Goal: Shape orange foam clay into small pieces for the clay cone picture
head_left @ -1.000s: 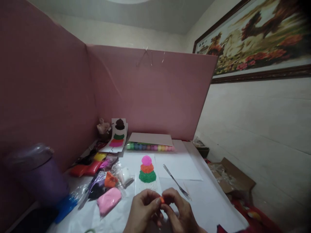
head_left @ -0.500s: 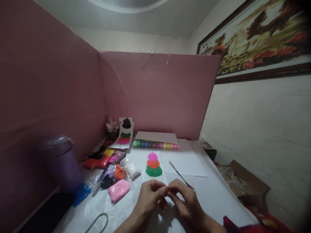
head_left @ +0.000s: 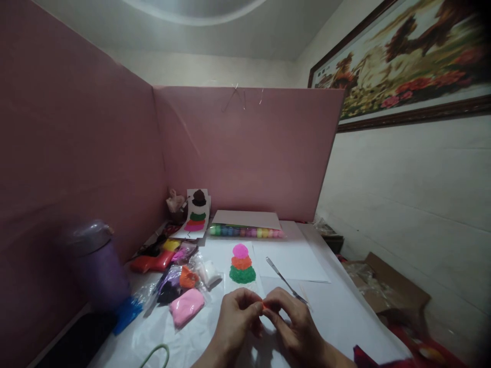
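My left hand [head_left: 237, 319] and my right hand [head_left: 293, 317] meet fingertip to fingertip above the white tabletop. Between them they pinch a small piece of orange clay [head_left: 263, 305], mostly covered by the fingers. Just beyond lies a sheet bearing a stacked shape of a pink round [head_left: 241, 251], an orange layer [head_left: 241, 262] and a green layer [head_left: 243, 275]. To the right of it rests a slim metal spatula [head_left: 284, 278], its lower end close to my right hand. A packet of pink clay [head_left: 187, 307] sits left of my left hand.
Bagged clay in several colours, including orange [head_left: 188, 277] and red [head_left: 153, 262], covers the left side. A purple tumbler [head_left: 97, 266] stands at far left. Colourful balls in a long pack [head_left: 245, 232] lie at the back. A cardboard box [head_left: 399, 286] is on the right.
The view has tilted slightly, so the table sits a little lower. Both hands keep their pinch, and the orange piece between the fingertips shows a bit more.
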